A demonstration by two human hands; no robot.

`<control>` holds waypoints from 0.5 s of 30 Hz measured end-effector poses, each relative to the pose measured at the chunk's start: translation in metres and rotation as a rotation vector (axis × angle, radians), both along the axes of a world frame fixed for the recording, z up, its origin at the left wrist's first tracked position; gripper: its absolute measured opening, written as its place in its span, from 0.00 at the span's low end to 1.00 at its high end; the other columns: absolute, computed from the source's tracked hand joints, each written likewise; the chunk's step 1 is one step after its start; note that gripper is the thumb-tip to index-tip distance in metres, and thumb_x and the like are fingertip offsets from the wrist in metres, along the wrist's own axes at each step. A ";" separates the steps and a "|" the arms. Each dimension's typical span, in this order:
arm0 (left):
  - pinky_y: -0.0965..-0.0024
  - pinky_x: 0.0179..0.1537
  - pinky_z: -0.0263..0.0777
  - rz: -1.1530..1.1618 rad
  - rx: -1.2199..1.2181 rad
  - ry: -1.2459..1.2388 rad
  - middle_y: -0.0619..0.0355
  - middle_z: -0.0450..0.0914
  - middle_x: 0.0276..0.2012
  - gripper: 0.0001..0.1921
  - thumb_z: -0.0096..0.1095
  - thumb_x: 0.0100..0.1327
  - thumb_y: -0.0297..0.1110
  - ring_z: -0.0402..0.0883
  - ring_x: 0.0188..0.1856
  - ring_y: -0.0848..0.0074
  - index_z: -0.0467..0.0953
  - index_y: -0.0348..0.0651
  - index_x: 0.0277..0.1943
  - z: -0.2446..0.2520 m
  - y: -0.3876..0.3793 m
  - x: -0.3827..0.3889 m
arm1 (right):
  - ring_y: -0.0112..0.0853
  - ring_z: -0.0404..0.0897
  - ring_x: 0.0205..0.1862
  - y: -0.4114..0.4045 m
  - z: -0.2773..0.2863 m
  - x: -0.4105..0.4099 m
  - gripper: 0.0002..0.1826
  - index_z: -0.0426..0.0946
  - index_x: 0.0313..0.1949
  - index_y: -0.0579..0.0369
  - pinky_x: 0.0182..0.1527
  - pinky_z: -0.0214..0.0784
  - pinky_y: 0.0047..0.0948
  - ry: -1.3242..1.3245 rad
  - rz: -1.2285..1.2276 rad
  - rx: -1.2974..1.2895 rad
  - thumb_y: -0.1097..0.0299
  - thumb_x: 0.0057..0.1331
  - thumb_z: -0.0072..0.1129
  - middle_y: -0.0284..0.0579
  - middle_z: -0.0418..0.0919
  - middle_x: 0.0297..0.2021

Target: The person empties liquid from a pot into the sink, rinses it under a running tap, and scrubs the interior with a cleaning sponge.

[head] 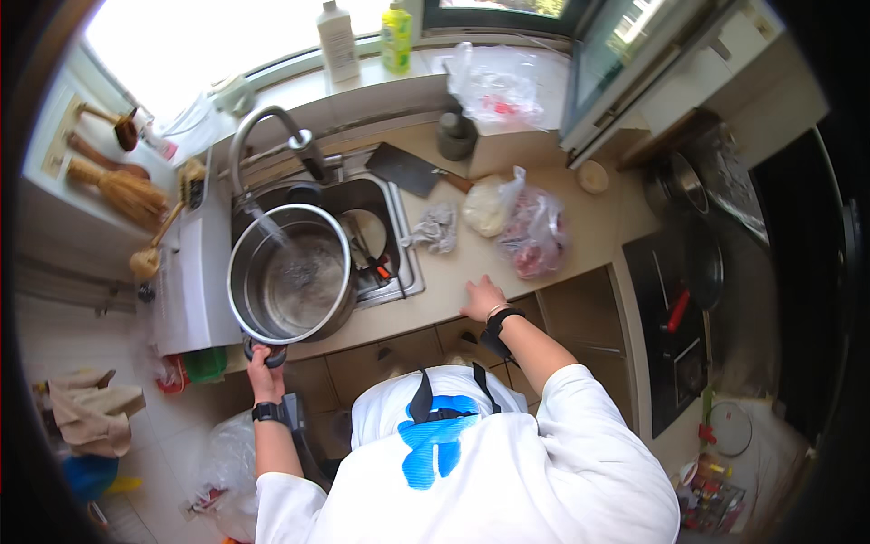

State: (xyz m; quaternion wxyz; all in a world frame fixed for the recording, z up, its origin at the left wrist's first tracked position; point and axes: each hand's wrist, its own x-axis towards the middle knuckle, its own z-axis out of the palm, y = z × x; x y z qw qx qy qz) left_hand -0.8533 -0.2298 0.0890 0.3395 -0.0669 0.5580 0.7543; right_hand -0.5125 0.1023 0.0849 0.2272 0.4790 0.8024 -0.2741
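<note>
My left hand [265, 372] grips the black handle of a large steel pot [291, 273] at the left end of the sink [406, 272]. Water runs from the curved faucet [239, 146] into the pot, which holds some water. My right hand [483, 297] rests with fingers apart at the counter's front edge, holding nothing. Just beyond it lie a plastic bag of raw meat [535, 234] and a bag with something pale [489, 207]. A crumpled grey rag [435, 228] lies beside the sink, and a cleaver [408, 168] rests behind it, its blade reaching the sink rim.
A stone mortar [456, 136] stands at the back of the counter. Detergent bottles [396, 39] and a plastic bag [499, 88] sit on the sill. Brushes [122, 190] hang at left. At right is a black cooktop [656, 326] with a red-handled pan [703, 265].
</note>
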 end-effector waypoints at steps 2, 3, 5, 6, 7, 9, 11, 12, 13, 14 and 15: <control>0.66 0.45 0.75 0.024 -0.013 0.007 0.64 0.71 0.33 0.07 0.52 0.54 0.22 0.75 0.38 0.75 0.66 0.47 0.33 0.003 0.006 0.001 | 0.53 0.61 0.62 -0.006 -0.040 -0.008 0.32 0.71 0.52 0.58 0.63 0.57 0.41 -0.084 0.035 0.145 0.55 0.49 0.63 0.68 0.62 0.58; 0.66 0.45 0.75 0.030 -0.012 0.013 0.65 0.70 0.33 0.07 0.52 0.54 0.22 0.75 0.38 0.75 0.66 0.48 0.33 0.002 0.008 0.001 | 0.53 0.61 0.62 -0.007 -0.051 -0.009 0.33 0.71 0.52 0.59 0.63 0.57 0.40 -0.119 -0.016 0.201 0.55 0.48 0.63 0.70 0.62 0.57; 0.68 0.43 0.76 0.036 -0.036 0.033 0.66 0.69 0.32 0.08 0.53 0.55 0.22 0.74 0.37 0.78 0.65 0.49 0.33 0.009 0.008 0.004 | 0.54 0.63 0.61 0.001 -0.042 -0.015 0.33 0.72 0.52 0.59 0.62 0.59 0.39 -0.148 -0.021 0.060 0.54 0.47 0.63 0.71 0.62 0.57; 0.70 0.41 0.77 0.048 -0.045 0.036 0.65 0.70 0.32 0.06 0.53 0.55 0.23 0.76 0.37 0.77 0.66 0.48 0.32 0.013 0.011 0.007 | 0.54 0.63 0.60 0.005 -0.043 -0.012 0.32 0.73 0.51 0.59 0.62 0.59 0.38 -0.129 -0.032 0.041 0.54 0.47 0.62 0.72 0.63 0.56; 0.72 0.39 0.77 0.066 -0.057 0.036 0.64 0.72 0.32 0.05 0.53 0.55 0.24 0.77 0.37 0.76 0.67 0.47 0.31 0.016 0.011 0.010 | 0.57 0.64 0.59 0.007 -0.036 -0.014 0.32 0.74 0.51 0.59 0.62 0.59 0.39 -0.131 0.036 -0.005 0.53 0.48 0.61 0.67 0.68 0.54; 0.70 0.42 0.77 0.060 -0.046 0.032 0.68 0.69 0.32 0.08 0.53 0.55 0.23 0.75 0.37 0.80 0.65 0.50 0.34 0.020 0.012 0.010 | 0.59 0.63 0.59 0.008 -0.018 -0.019 0.34 0.74 0.51 0.61 0.61 0.60 0.40 -0.162 0.188 -0.025 0.50 0.49 0.59 0.60 0.73 0.51; 0.71 0.42 0.77 0.045 -0.034 0.029 0.68 0.69 0.32 0.09 0.53 0.55 0.23 0.75 0.37 0.81 0.65 0.50 0.34 0.026 0.016 0.013 | 0.60 0.62 0.59 0.007 -0.025 -0.016 0.34 0.73 0.52 0.61 0.61 0.60 0.41 -0.172 0.182 0.012 0.50 0.49 0.59 0.57 0.75 0.51; 0.71 0.42 0.76 0.060 -0.054 0.028 0.68 0.69 0.32 0.09 0.53 0.55 0.22 0.75 0.37 0.81 0.65 0.50 0.34 0.027 0.017 0.013 | 0.61 0.62 0.59 0.006 -0.028 -0.016 0.35 0.73 0.52 0.62 0.61 0.60 0.41 -0.177 0.166 0.047 0.49 0.49 0.58 0.53 0.76 0.50; 0.71 0.41 0.76 0.064 -0.059 0.026 0.68 0.69 0.32 0.09 0.53 0.55 0.22 0.75 0.36 0.81 0.65 0.50 0.34 0.033 0.019 0.017 | 0.61 0.62 0.59 0.007 -0.030 -0.016 0.35 0.73 0.52 0.62 0.61 0.60 0.41 -0.174 0.169 0.044 0.49 0.49 0.58 0.53 0.76 0.50; 0.71 0.41 0.76 0.057 -0.058 0.024 0.68 0.69 0.32 0.09 0.53 0.55 0.22 0.74 0.36 0.81 0.65 0.50 0.35 0.031 0.018 0.016 | 0.60 0.62 0.59 0.008 -0.031 -0.017 0.35 0.73 0.51 0.63 0.61 0.60 0.41 -0.172 0.153 0.024 0.49 0.49 0.59 0.57 0.74 0.51; 0.71 0.41 0.76 0.049 -0.056 0.021 0.68 0.69 0.32 0.09 0.53 0.55 0.22 0.74 0.35 0.82 0.65 0.49 0.35 0.029 0.016 0.015 | 0.59 0.61 0.60 0.010 -0.033 -0.016 0.36 0.73 0.51 0.64 0.61 0.61 0.41 -0.171 0.135 0.005 0.49 0.49 0.59 0.60 0.73 0.51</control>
